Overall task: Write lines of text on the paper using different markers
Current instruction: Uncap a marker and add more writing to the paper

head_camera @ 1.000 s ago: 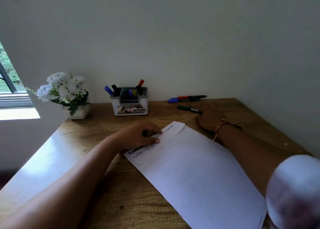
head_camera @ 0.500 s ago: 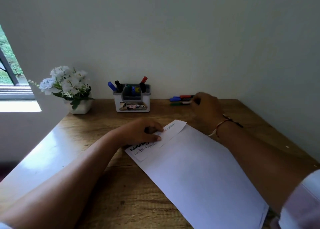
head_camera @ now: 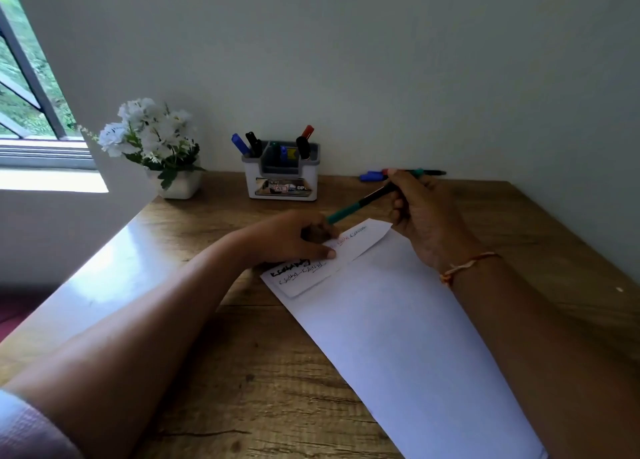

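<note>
Daylight comes in from the window (head_camera: 20,94) on your left, the only source in view. The sill (head_camera: 52,181) under it is blown out white. There's hard glare on the left edge of the desk (head_camera: 104,268), and the wood grain is washed out there. The rest is dim; the wall (head_camera: 381,60) is flat grey. Your arms are underexposed. Your left hand (head_camera: 294,240) has deep shadow under its fingers, so its grip is unreadable. Your right hand (head_camera: 426,223) and the marker (head_camera: 360,202) it holds look slightly soft. The paper (head_camera: 398,337) has a bluish cast and its writing is fuzzy. Wide-angle stretch shows at the edges: the window frame leans and the near sleeve (head_camera: 27,431) is blurred.
</note>
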Available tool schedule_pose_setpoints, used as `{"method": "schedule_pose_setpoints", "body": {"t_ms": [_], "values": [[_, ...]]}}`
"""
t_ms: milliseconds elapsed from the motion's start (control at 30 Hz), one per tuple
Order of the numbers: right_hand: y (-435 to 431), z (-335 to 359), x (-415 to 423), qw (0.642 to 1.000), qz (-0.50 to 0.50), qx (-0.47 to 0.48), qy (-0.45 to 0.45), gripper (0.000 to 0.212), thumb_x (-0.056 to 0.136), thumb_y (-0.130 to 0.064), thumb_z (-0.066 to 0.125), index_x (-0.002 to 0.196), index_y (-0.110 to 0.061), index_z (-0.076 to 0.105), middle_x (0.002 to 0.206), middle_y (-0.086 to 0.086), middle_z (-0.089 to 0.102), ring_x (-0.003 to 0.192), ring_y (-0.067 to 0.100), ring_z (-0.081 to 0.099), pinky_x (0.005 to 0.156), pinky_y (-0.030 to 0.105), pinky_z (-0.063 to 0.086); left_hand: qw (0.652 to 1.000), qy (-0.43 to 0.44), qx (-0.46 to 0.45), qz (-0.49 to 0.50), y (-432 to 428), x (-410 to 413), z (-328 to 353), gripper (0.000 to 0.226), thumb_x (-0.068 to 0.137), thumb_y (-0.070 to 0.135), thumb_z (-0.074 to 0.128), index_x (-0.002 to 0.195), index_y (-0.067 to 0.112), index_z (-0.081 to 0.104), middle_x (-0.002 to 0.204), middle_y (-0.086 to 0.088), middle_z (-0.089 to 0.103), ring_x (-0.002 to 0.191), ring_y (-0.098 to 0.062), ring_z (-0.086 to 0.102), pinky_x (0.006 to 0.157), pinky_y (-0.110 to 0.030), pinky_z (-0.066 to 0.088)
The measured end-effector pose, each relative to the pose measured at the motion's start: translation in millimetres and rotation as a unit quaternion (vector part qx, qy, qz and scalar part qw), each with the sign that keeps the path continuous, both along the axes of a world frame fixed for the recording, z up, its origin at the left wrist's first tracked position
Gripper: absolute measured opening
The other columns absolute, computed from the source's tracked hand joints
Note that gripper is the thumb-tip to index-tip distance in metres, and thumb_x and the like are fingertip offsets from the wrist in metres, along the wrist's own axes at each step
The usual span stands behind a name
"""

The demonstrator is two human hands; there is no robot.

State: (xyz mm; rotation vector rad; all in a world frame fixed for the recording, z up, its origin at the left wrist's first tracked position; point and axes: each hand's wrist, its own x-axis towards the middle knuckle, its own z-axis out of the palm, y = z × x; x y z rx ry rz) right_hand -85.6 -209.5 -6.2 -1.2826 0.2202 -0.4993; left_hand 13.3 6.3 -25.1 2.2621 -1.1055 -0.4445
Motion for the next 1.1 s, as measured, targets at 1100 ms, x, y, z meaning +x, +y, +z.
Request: {"method": "schedule_pose_setpoints", "body": {"t_ms": [1100], "values": [[35.0, 1.0, -12.6, 0.973, 0.164, -0.158, 0.033, 0.018, 0.099, -0.023, 0.062, 0.099, -0.008, 0.072, 0.086, 0.012, 0.078, 0.084, 0.026, 0.077, 0.069, 0.03, 0.062, 0.971, 0.011, -0.237, 0.011, -5.3, -25.3, 15.3, 0.023, 0.09, 0.014, 0.068, 0.112, 0.01, 0.073, 0.097, -0.009, 0.073, 0.087, -0.02, 0.071, 0.074, -0.019, 0.057]]}}
